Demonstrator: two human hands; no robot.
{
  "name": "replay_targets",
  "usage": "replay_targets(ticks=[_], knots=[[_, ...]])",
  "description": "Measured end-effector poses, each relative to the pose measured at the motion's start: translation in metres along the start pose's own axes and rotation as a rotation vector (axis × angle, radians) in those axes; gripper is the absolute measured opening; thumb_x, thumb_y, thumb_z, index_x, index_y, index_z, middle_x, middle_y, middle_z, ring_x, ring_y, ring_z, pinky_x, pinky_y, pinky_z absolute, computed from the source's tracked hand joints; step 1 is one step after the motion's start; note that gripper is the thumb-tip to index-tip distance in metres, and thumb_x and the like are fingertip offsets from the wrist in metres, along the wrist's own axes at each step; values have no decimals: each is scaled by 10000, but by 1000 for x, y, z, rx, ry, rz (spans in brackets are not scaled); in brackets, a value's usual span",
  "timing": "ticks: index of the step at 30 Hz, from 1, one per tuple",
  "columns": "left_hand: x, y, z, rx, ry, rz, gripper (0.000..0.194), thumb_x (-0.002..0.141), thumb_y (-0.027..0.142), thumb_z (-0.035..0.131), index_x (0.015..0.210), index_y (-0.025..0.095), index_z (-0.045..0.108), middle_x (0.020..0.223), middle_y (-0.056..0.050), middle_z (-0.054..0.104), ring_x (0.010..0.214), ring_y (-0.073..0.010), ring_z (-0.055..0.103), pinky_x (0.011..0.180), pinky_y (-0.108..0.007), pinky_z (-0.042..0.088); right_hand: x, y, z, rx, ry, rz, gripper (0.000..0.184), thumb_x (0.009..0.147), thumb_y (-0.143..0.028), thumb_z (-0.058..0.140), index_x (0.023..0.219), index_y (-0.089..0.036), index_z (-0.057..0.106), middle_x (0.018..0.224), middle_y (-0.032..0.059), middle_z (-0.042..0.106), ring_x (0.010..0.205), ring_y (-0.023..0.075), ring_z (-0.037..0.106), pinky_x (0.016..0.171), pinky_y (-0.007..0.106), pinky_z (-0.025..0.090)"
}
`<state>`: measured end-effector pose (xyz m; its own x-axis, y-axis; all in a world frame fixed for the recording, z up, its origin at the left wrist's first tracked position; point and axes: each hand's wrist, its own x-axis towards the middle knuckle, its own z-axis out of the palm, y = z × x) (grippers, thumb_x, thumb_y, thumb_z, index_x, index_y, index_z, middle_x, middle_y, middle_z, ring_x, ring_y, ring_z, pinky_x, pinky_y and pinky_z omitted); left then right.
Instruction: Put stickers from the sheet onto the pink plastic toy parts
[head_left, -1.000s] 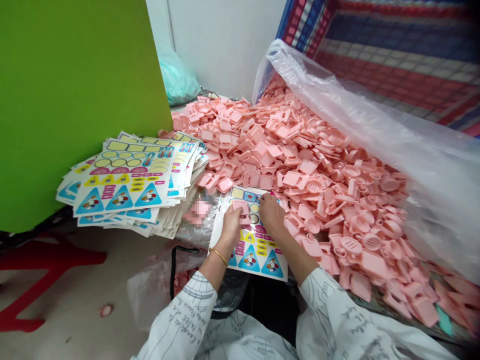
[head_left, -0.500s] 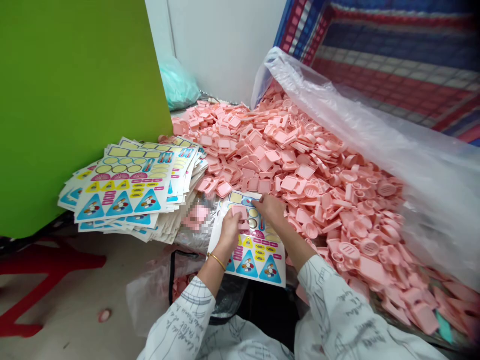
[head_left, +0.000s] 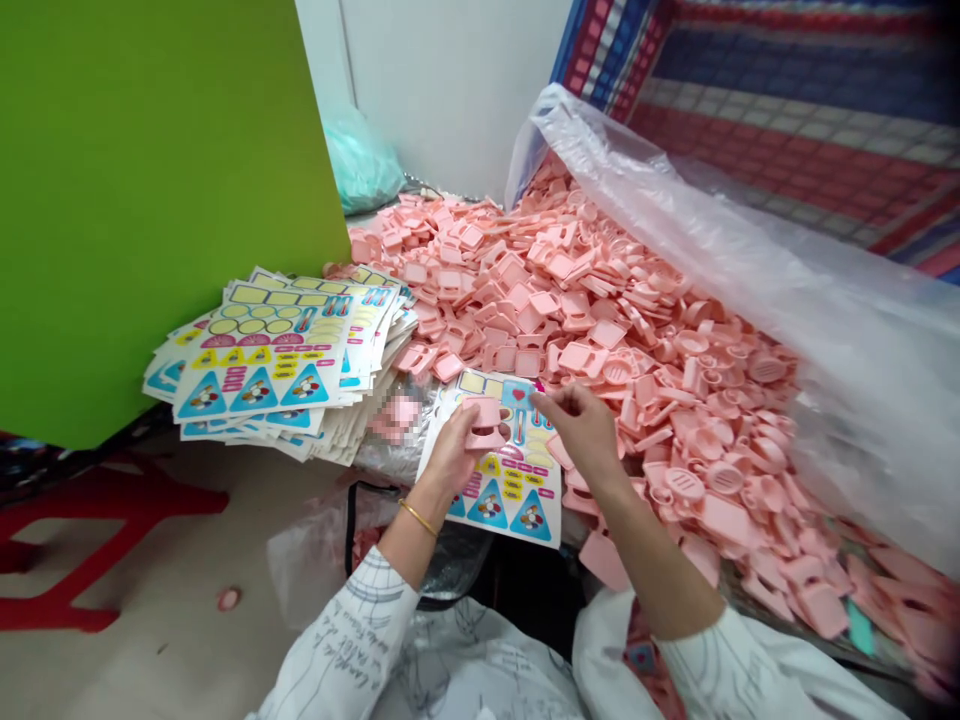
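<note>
My left hand (head_left: pixel 448 455) is closed on a small pink plastic piece (head_left: pixel 486 412) with a cut-out near its lower edge. It holds the piece over a sticker sheet (head_left: pixel 536 515) printed with yellow, pink and blue shapes. To the right, my right hand (head_left: pixel 589 432) pinches the edge of a light blue sticker (head_left: pixel 516 393) with a red heart on it, above the sheet's top part. The sticker and the pink piece are slightly apart.
A thick stack of sticker sheets (head_left: pixel 262 350) lies to the left. Beyond my hands spreads a large heap of pink plastic pieces (head_left: pixel 540 290), spilling from a clear plastic bag (head_left: pixel 720 210). A green panel (head_left: pixel 165 200) stands at left, above a red stool (head_left: pixel 112 530).
My right hand has drawn back to the right with the heart sticker, which now shows lifted between its fingers. My left hand still holds the pink piece over the sheet.
</note>
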<state>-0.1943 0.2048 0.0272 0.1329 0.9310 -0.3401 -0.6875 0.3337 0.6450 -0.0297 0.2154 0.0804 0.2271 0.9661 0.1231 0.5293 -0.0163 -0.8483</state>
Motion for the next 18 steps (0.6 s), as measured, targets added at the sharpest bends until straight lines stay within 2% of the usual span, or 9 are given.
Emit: replay_targets(ticks=[3,6,10,14,18], knots=[[-31,1,11,-119,-32,-60,339,912,438,561,1002,121,644,897,-123,736,754,-222,704,734,-359,569,-47,-3,-4,-38,9,14,418,730,-596,706,666,-206,572,607,-47,540,569,115,454,576,244,340],[-56,-5,17,-138,-30,-83,445,958,513,455,1056,129,658,943,-122,742,839,-233,712,782,-361,570,-69,-4,-3,-68,4,-6,415,744,-591,701,655,-205,576,600,-50,553,568,114,470,590,245,346],[-71,-11,17,-101,-2,-77,498,949,572,426,1077,156,669,928,-112,745,909,-245,710,806,-354,563,-75,-5,-3,-108,-36,-56,415,768,-587,682,644,-205,576,601,-47,582,579,119,510,610,247,351],[-75,-12,17,-72,15,-73,533,929,606,439,997,137,683,918,-123,744,938,-261,706,828,-364,557,-76,-4,-6,-150,-49,-97,400,775,-578,681,650,-207,596,608,-47,605,582,122,536,636,251,355],[-76,-13,19,-67,32,-73,545,953,580,404,1041,122,687,950,-128,745,951,-251,702,843,-359,554,-79,-1,-5,-178,-50,-78,408,777,-588,675,644,-210,599,602,-47,605,587,126,545,646,257,343]])
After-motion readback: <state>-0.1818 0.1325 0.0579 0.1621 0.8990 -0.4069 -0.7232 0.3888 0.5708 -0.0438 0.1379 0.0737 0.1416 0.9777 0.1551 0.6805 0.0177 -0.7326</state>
